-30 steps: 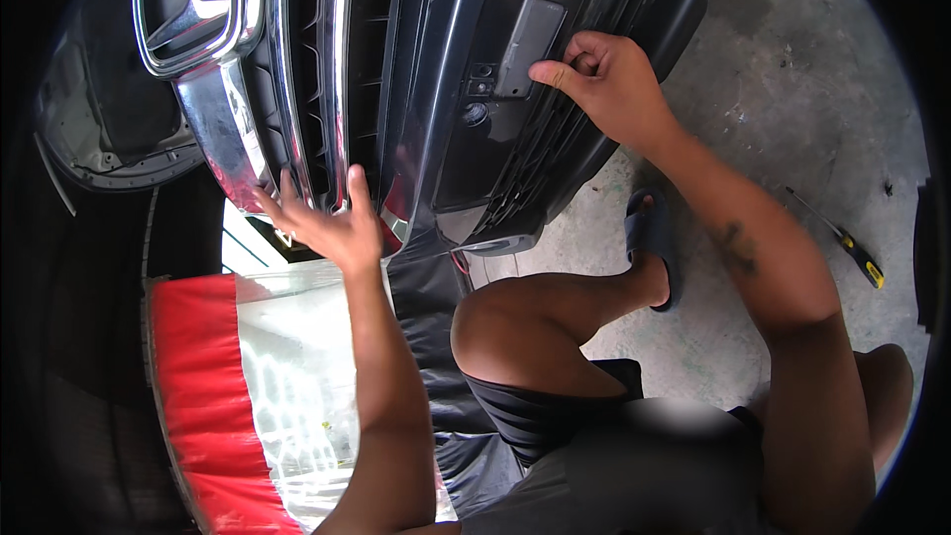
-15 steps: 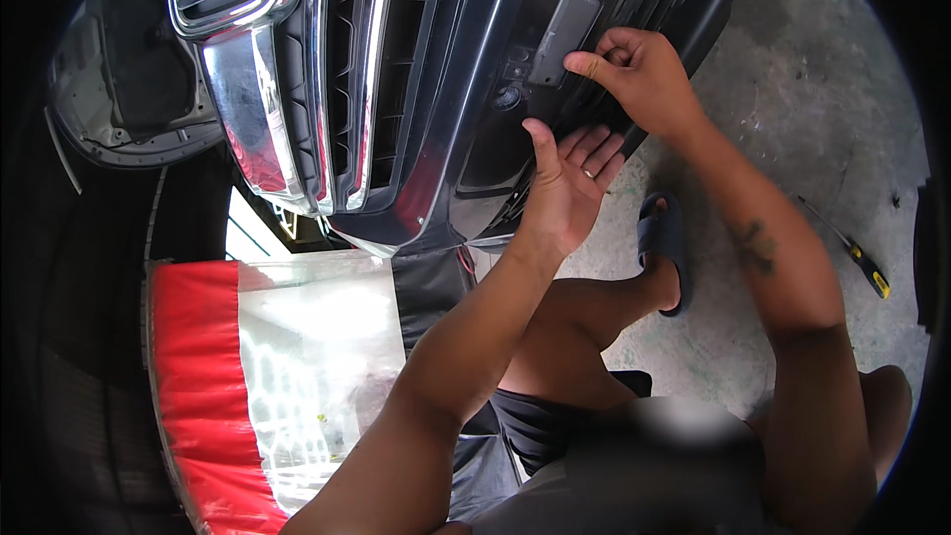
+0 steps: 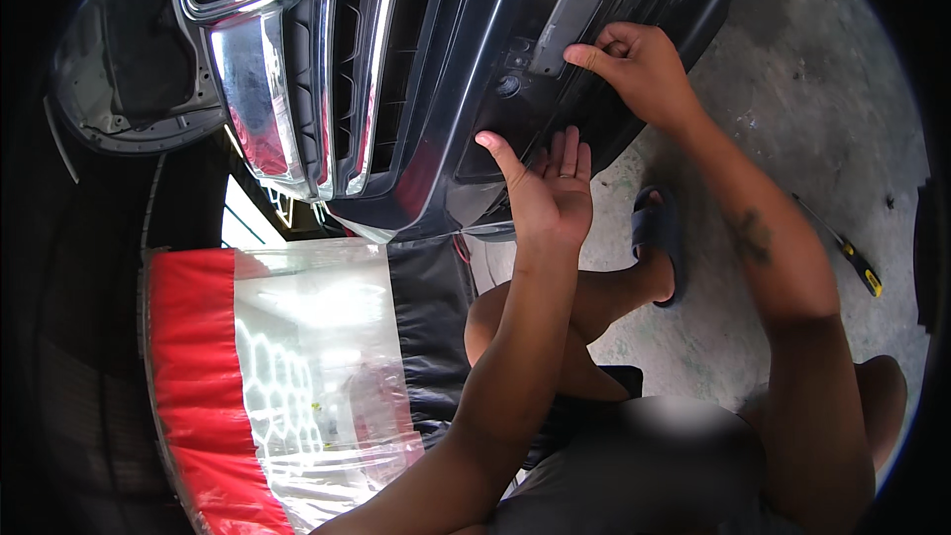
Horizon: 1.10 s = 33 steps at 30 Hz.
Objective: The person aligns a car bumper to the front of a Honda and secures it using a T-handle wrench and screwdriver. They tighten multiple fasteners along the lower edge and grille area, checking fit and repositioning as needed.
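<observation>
A dark front bumper (image 3: 451,124) of a car runs diagonally across the upper middle, with a grey rectangular plate (image 3: 566,28) set in its face. My right hand (image 3: 644,74) is closed at the bumper's lower part, its fingers curled and its thumb tip beside the plate. What lies inside the curled fingers is partly hidden. Lower and to the left, my left hand (image 3: 555,193) is open, palm up, wearing a ring. Its thumb points up toward the bumper face, and its fingers reach to the bumper's lower edge. Nothing shows in this palm.
A chrome grille (image 3: 371,69) stands left of the bumper. Below it hangs a red, clear and black sheet (image 3: 193,367). On the concrete floor (image 3: 713,337) at right lies a yellow-and-black screwdriver (image 3: 860,266). My sandalled foot (image 3: 656,248) stands near the bumper.
My left hand has shifted left and slightly down along the bumper, its fingers now closer together. My right hand keeps nearly the same place by the plate. The view has moved slightly.
</observation>
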Available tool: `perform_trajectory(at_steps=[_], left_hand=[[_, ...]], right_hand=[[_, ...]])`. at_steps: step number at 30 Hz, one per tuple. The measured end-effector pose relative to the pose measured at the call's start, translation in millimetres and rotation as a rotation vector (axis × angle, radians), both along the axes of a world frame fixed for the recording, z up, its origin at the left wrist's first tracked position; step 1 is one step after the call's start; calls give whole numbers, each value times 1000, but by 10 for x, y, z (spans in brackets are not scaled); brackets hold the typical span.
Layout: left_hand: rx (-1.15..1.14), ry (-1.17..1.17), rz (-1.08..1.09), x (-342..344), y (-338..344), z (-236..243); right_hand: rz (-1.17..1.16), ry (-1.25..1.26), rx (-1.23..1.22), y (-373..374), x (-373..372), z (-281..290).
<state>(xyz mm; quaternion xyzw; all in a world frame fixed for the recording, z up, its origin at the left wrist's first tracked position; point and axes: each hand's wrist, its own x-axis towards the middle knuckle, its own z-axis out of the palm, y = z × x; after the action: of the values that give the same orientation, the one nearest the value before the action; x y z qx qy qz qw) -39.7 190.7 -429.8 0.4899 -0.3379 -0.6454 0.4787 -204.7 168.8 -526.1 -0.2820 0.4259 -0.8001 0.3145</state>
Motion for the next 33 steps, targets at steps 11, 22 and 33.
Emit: perform_trajectory(at_steps=[11,22,33], left_hand=[[-213,12,-141,-80,-58,-70],[-289,37,-62,-305,-50,-161],[-287,6,48,-346,-73,-138]], right_hand=[[22,-26,-11,12,15,12],[-68,195,139,232,-66,73],[-39,-103,106,659,48,20]])
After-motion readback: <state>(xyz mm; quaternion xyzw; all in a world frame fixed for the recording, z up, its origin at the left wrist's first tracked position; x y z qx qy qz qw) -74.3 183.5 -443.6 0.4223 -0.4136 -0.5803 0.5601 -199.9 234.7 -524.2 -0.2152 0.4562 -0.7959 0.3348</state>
